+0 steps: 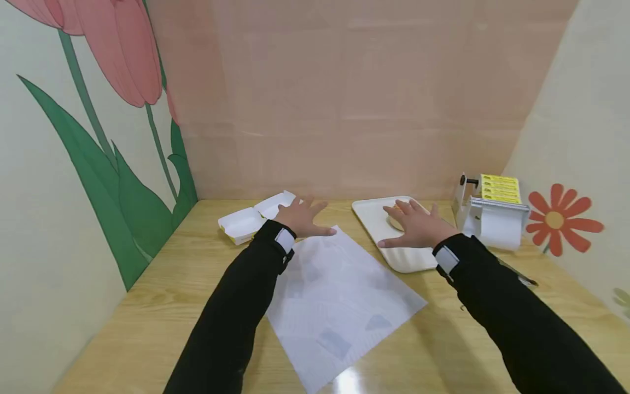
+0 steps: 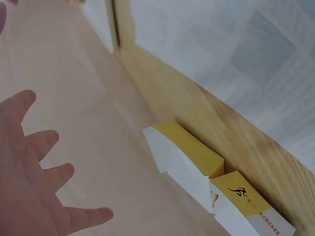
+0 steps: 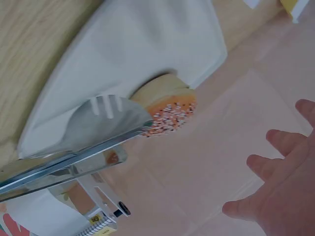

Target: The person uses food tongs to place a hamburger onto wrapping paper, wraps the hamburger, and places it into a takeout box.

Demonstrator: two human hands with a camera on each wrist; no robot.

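Observation:
My left hand (image 1: 302,216) is spread over the far corner of a white printed paper sheet (image 1: 344,306), holding nothing. Just left of it stands an unfolded white and yellow cardboard box (image 2: 189,152). With fingers apart, my right hand (image 1: 415,224) hovers over a white tray (image 1: 410,260), also holding nothing. On that tray sits a round bun (image 3: 170,105) with an orange glazed top and sprinkles, partly hidden by the hand in the head view. Metal tongs (image 3: 103,120) with a slotted, spatula-like end show large in the right wrist view.
A metal dispenser (image 1: 497,210) with a roll of yellow-printed labels stands at the back right, beside the tray. A pink backdrop (image 1: 339,98) closes off the far edge of the wooden table (image 1: 147,328). Side panels with painted flowers flank it.

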